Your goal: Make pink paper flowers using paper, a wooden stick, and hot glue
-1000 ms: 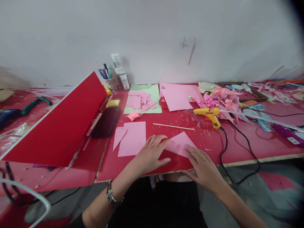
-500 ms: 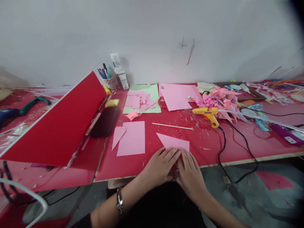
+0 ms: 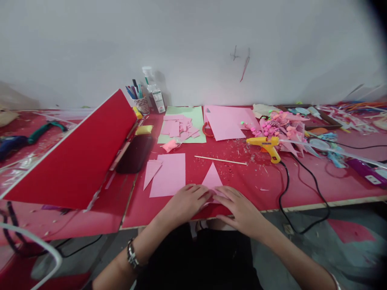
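Note:
A pink paper piece (image 3: 212,176) lies at the near edge of the red table, its pointed end facing away from me. My left hand (image 3: 191,202) is closed on its lower left part, fingers together and thumb hidden. From the right, my right hand (image 3: 240,207) rests its fingertips on the lower right part, fingers spread and thumb apart below. Both hands cover the near side of the paper. Just beyond its tip is a thin pale stick (image 3: 220,160). Left of my hands lie a pink sheet (image 3: 171,177) and smaller pink triangles (image 3: 151,172).
A yellow glue gun (image 3: 267,146) with a black cord lies right, before a heap of pink ornaments (image 3: 286,127). Cut pink pieces (image 3: 178,125) lie on a green sheet (image 3: 198,121). A dark phone-like slab (image 3: 136,155) and a propped red board (image 3: 81,153) stand left.
The pink paper has turned, so its point now faces away instead of left. My hands have moved apart, the left one leftward, and the right fingers have spread.

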The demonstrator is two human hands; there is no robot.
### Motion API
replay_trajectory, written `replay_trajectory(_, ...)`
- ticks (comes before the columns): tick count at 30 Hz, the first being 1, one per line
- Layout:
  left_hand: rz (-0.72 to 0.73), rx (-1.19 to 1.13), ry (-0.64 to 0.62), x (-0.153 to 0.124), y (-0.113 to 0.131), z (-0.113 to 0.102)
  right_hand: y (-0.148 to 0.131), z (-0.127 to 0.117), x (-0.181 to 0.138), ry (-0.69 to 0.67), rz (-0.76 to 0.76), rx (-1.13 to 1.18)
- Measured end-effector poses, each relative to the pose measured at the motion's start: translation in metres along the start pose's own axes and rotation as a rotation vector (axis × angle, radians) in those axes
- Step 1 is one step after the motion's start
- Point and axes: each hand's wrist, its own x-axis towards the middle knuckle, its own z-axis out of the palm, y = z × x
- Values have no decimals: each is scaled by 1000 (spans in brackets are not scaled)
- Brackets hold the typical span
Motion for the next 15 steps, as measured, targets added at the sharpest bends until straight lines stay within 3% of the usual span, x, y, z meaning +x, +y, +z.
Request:
replay_trajectory(6, -27, -120, -33, -17, -4, -2, 3, 3, 3, -14, -22, 2)
replay_trajectory(15, -130, -217, 5, -20, -14, -9, 8, 16, 5, 125, -43, 12)
